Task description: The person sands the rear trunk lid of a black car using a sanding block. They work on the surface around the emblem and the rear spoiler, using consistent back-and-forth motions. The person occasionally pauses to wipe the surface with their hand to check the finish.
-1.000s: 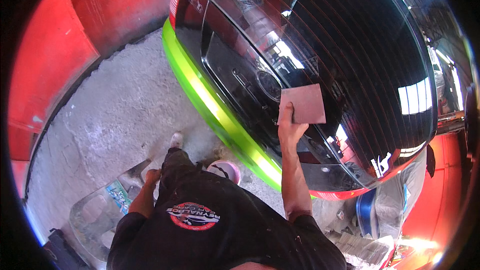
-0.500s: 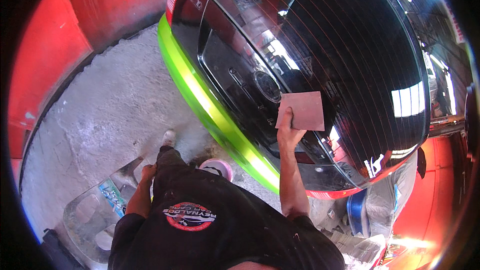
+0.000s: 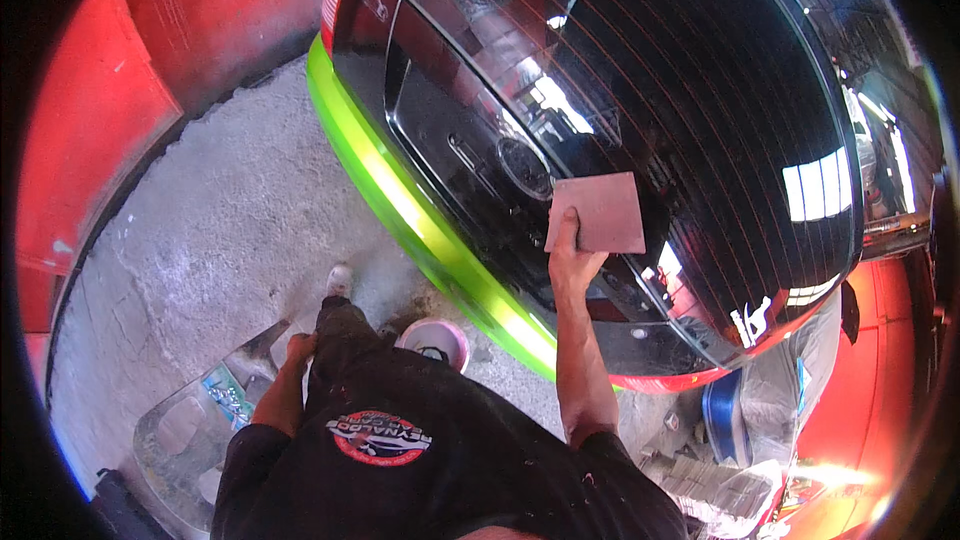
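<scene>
My right hand (image 3: 572, 248) grips a square pinkish-brown sheet (image 3: 600, 210), thumb on top, over the black rear hatch of a car (image 3: 430, 120), beside its round badge and below the dark rear window (image 3: 700, 90). A lime-green bumper (image 3: 370, 170) runs along the hatch's lower edge. My left hand (image 3: 298, 350) is low beside my thigh with its fingers curled; what it holds, if anything, I cannot make out.
Red panels (image 3: 90, 160) line the left, above rough grey concrete floor (image 3: 210, 190). Near my feet are a pink bucket (image 3: 455, 340) and a worn board with odd items (image 3: 160, 430). Covered items (image 3: 760, 410) and another red panel (image 3: 870, 340) stand at the right.
The sheet and my right hand dipped slightly, then rose, ending a little left in the picture. The car also appears shifted slightly left as the view moved.
</scene>
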### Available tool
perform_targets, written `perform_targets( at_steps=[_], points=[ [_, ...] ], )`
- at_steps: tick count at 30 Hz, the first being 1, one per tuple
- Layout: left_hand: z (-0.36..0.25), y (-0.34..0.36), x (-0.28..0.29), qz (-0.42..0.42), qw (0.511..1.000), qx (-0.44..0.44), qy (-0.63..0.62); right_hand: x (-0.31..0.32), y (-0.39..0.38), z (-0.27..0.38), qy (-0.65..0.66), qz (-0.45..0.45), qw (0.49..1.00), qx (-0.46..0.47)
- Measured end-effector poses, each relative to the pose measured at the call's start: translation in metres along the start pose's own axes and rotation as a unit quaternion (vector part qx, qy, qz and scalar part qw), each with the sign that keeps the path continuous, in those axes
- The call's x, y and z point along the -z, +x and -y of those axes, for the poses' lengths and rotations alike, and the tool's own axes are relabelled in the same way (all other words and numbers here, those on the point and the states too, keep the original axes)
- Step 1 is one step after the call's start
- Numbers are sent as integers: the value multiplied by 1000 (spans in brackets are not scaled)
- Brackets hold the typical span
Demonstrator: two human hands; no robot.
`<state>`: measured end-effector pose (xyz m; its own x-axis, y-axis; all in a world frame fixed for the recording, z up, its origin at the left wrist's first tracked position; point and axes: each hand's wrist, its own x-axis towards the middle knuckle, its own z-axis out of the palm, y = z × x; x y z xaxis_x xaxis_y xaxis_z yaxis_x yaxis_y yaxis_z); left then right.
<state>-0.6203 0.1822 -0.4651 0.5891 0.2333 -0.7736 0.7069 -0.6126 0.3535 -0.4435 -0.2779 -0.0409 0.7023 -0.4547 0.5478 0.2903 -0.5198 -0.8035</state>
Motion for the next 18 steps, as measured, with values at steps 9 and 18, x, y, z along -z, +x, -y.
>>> perform_targets(
  at_steps=[9,18],
  points=[
    [-9,-29,6,-24,999,-12,-37,-3,-7,0,25,-8,999,-39],
    [4,-10,6,7,999,1,-35,3,-4,-10,-7,24,998,-51]
  ],
)
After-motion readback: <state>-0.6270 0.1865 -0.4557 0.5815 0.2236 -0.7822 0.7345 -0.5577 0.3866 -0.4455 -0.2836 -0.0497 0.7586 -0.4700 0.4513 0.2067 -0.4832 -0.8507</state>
